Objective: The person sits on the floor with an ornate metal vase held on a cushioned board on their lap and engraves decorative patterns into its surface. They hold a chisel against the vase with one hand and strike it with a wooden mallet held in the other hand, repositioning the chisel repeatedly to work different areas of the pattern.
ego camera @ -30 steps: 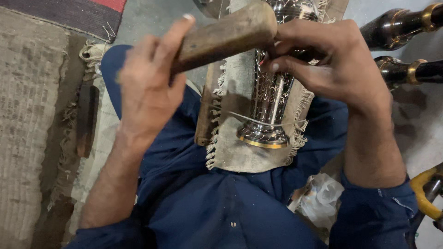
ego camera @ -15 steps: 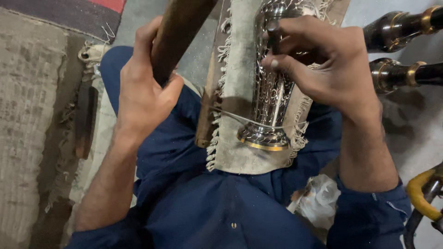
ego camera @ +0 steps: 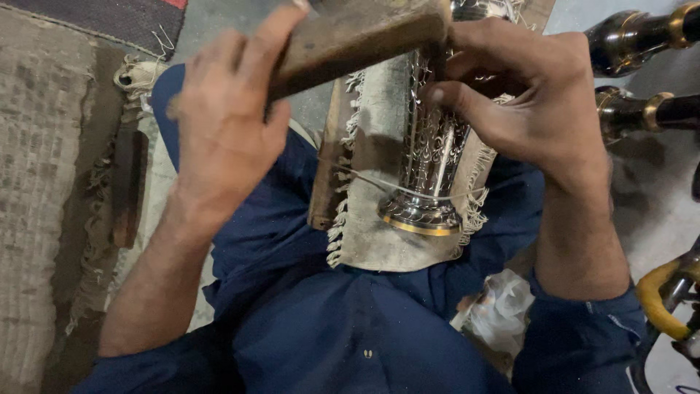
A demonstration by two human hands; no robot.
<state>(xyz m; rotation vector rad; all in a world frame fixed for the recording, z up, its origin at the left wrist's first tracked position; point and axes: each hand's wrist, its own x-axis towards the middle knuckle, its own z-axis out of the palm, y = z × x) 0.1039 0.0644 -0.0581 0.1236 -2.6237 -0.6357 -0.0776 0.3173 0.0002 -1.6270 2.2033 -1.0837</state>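
Observation:
My left hand (ego camera: 222, 128) grips a brown wooden block (ego camera: 350, 40), held crosswise above an engraved silver metal vase (ego camera: 430, 164). The vase has a gold rim at its base and lies on a pale fringed cloth (ego camera: 372, 219) over a wooden board on my lap. My right hand (ego camera: 529, 98) rests on the upper part of the vase with fingers curled, pinching a thin dark tool (ego camera: 437, 62) against the metal; the tool is mostly hidden. A thin wire or string (ego camera: 364, 177) crosses the vase near its base.
Dark turned metal pieces with gold bands (ego camera: 642, 44) lie at the upper right on the grey floor. A woven mat (ego camera: 44, 182) and a dark flat bar (ego camera: 127, 186) lie at left. Crumpled plastic (ego camera: 496, 310) sits by my right leg, a yellow-handled object (ego camera: 660, 299) at right.
My left hand swung the wooden block up to near vertical, then brought it back down crosswise over the vase top. My right hand stayed on the vase.

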